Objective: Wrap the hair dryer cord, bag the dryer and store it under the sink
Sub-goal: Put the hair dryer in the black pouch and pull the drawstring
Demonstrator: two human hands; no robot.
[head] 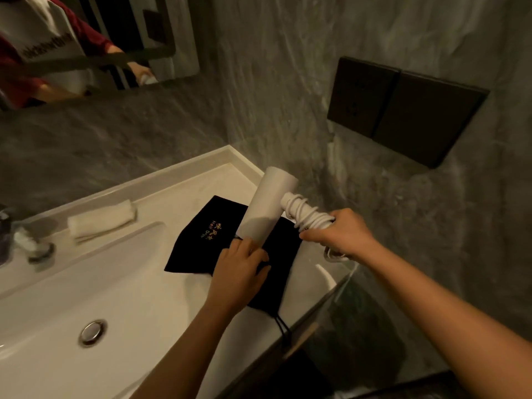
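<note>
A white hair dryer (267,205) is held above the counter, barrel pointing up toward the back corner. Its white cord (308,216) is coiled around the handle. My right hand (342,236) grips the handle end over the coils, and a short cord loop hangs below the fist. A black drawstring bag (201,240) with gold lettering lies flat on the white counter under the dryer. My left hand (240,272) rests on the bag near its open end, touching the dryer's lower barrel. The bag's drawstrings (283,329) dangle over the counter's front edge.
A white sink basin (115,283) with a metal drain (92,332) lies to the left. A rolled white towel (100,221) and a faucet (31,243) stand behind it. Dark wall sockets (403,110) sit on the grey stone wall at right. A mirror (86,38) hangs at upper left.
</note>
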